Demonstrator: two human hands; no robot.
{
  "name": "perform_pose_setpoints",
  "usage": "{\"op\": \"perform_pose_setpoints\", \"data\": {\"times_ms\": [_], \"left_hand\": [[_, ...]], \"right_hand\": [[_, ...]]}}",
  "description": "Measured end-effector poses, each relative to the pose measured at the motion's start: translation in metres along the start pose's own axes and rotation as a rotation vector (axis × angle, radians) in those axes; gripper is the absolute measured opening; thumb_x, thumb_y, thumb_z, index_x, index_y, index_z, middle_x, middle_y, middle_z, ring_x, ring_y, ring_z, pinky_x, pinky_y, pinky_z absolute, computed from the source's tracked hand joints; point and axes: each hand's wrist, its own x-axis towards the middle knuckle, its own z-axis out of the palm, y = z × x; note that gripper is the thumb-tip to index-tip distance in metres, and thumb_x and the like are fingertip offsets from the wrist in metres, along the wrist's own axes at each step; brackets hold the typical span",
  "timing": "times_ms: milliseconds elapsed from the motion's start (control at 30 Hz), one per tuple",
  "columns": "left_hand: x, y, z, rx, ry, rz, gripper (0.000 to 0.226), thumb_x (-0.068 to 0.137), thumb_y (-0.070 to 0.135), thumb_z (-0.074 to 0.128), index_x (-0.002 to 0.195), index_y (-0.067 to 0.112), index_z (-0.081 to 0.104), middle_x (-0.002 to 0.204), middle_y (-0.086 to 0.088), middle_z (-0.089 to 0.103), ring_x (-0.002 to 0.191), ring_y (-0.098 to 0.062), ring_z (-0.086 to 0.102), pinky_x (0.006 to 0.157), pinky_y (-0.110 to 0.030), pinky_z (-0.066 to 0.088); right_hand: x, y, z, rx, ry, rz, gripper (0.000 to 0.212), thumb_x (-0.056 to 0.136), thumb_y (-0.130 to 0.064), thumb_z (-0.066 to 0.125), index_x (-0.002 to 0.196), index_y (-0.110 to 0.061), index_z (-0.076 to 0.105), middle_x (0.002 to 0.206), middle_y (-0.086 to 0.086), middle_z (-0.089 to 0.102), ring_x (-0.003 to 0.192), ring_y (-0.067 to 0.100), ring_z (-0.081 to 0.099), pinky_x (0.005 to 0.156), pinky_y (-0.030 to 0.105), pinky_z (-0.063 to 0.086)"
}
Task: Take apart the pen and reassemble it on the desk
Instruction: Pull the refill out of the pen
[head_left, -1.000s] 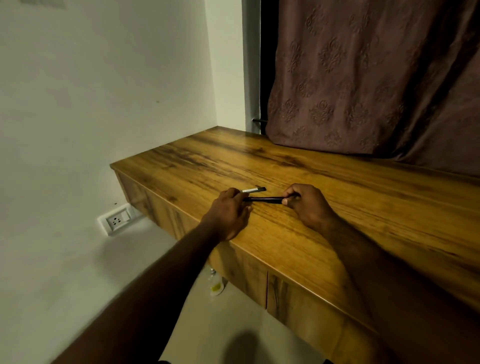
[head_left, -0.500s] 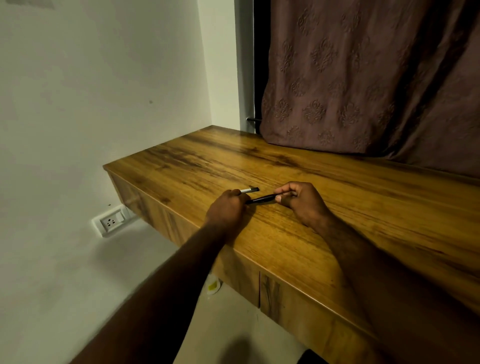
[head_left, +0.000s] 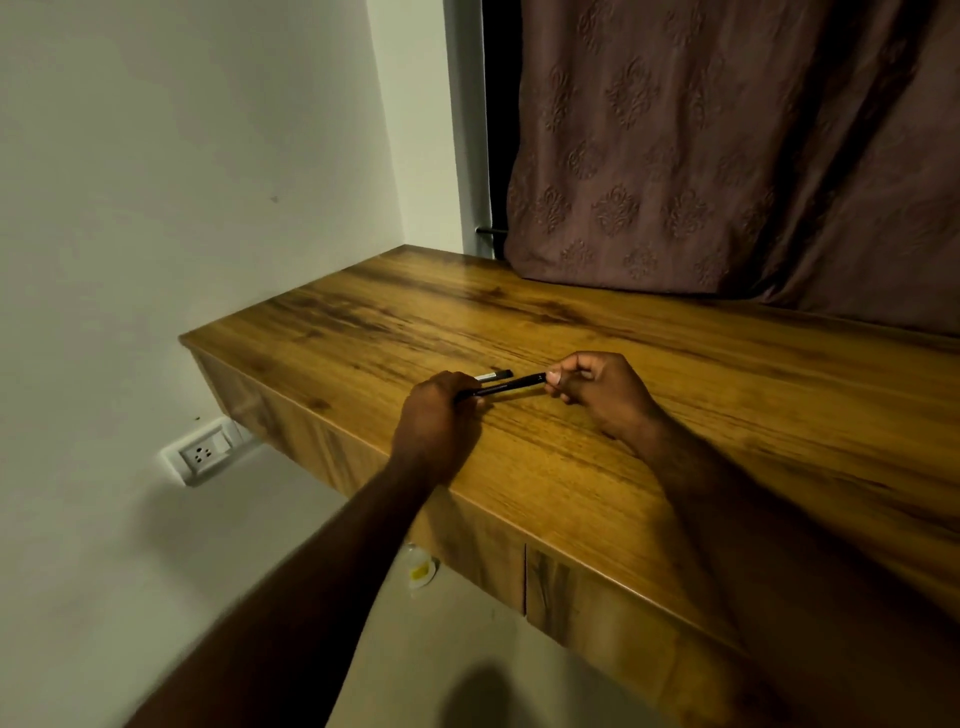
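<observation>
Black and slim, the pen barrel (head_left: 511, 385) hangs just above the desk (head_left: 519, 322), held at both ends and tilted so that its right end sits a little higher than its left. The left hand (head_left: 436, 415) is closed round the left end, knuckles up, with its fingers curled over the barrel and hiding that tip. The right hand (head_left: 605, 397) pinches the other end between thumb and forefinger, and its remaining fingers are folded in beneath. Only the middle stretch of the barrel shows between the two hands.

Just beyond the left hand's knuckles a short silver-and-black piece (head_left: 493, 375) pokes out, roughly parallel to the barrel and close to it. Whether it lies on the desk or touches the fingers cannot be told from this angle.

The desk is a long slab of warm, streaked wood with drawer fronts (head_left: 597, 608) under its near edge. Both forearms reach in from the bottom of the view, the right one lying across the desktop. A mauve-brown curtain (head_left: 727, 156) with an embossed motif hangs behind the far edge, its hem resting on the wood. To the left is a pale wall (head_left: 182, 182) with a white socket plate (head_left: 203, 453) low down. On the floor under the desk stands a small bottle (head_left: 420, 569) with something yellow inside.
</observation>
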Motion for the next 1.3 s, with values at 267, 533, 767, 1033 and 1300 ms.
{"op": "perform_pose_setpoints", "data": {"times_ms": [267, 533, 767, 1033, 1300], "left_hand": [[-0.005, 0.004, -0.006, -0.161, -0.008, 0.084, 0.018, 0.082, 0.025, 0.06, 0.088, 0.024, 0.077, 0.082, 0.005, 0.074, 0.071, -0.006, 0.067, 0.063, -0.026, 0.054], [-0.007, 0.009, -0.01, -0.144, -0.025, 0.143, 0.021, 0.086, 0.03, 0.058, 0.089, 0.022, 0.077, 0.075, 0.005, 0.072, 0.062, -0.006, 0.063, 0.057, -0.023, 0.048], [-0.007, 0.007, -0.009, -0.156, -0.039, 0.133, 0.02, 0.086, 0.029, 0.058, 0.092, 0.023, 0.076, 0.077, 0.004, 0.073, 0.066, -0.011, 0.066, 0.058, -0.033, 0.053], [-0.003, 0.004, -0.004, -0.135, -0.076, 0.093, 0.016, 0.088, 0.016, 0.061, 0.098, 0.018, 0.073, 0.079, 0.001, 0.07, 0.065, -0.014, 0.063, 0.056, -0.031, 0.051], [-0.005, 0.008, -0.008, -0.111, -0.074, 0.16, 0.022, 0.089, 0.024, 0.056, 0.103, 0.021, 0.073, 0.073, 0.004, 0.069, 0.06, -0.01, 0.062, 0.053, -0.027, 0.048]], "right_hand": [[-0.004, -0.004, -0.009, 0.159, -0.014, 0.036, 0.011, 0.085, 0.001, 0.064, 0.092, -0.004, 0.071, 0.077, 0.01, 0.069, 0.054, 0.006, 0.055, 0.052, 0.015, 0.043], [-0.003, -0.002, -0.01, 0.241, -0.016, 0.081, 0.007, 0.087, -0.002, 0.064, 0.09, 0.0, 0.07, 0.07, 0.008, 0.069, 0.051, 0.01, 0.056, 0.043, 0.02, 0.043], [-0.005, -0.002, -0.009, 0.226, -0.028, 0.063, 0.007, 0.089, -0.006, 0.063, 0.087, -0.003, 0.068, 0.071, 0.008, 0.067, 0.053, 0.01, 0.055, 0.044, 0.021, 0.044], [-0.005, -0.003, -0.008, 0.232, 0.01, 0.058, 0.007, 0.089, -0.002, 0.062, 0.088, -0.005, 0.068, 0.072, 0.008, 0.067, 0.053, 0.01, 0.054, 0.043, 0.021, 0.042], [-0.005, -0.003, -0.005, 0.18, 0.055, 0.037, 0.016, 0.091, -0.01, 0.062, 0.076, -0.007, 0.065, 0.065, 0.006, 0.064, 0.049, 0.01, 0.051, 0.043, 0.022, 0.042]]}}
